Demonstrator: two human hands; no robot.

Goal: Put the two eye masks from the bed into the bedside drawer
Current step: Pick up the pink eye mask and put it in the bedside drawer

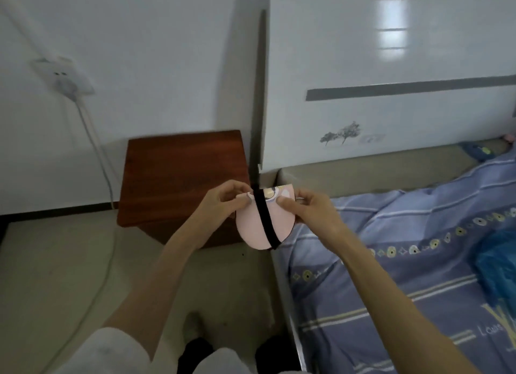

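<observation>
Eye mask [255,228], pink with black strap [265,220], held in mid-air between bedside cabinet [178,172] and bed [405,248]; left hand [223,203] and right hand [310,208] pinch its upper edge.

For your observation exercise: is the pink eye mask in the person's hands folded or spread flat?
Folded. The eye mask shows one rounded half, its black strap running across it, pinched at the top by the left hand and right hand.
</observation>
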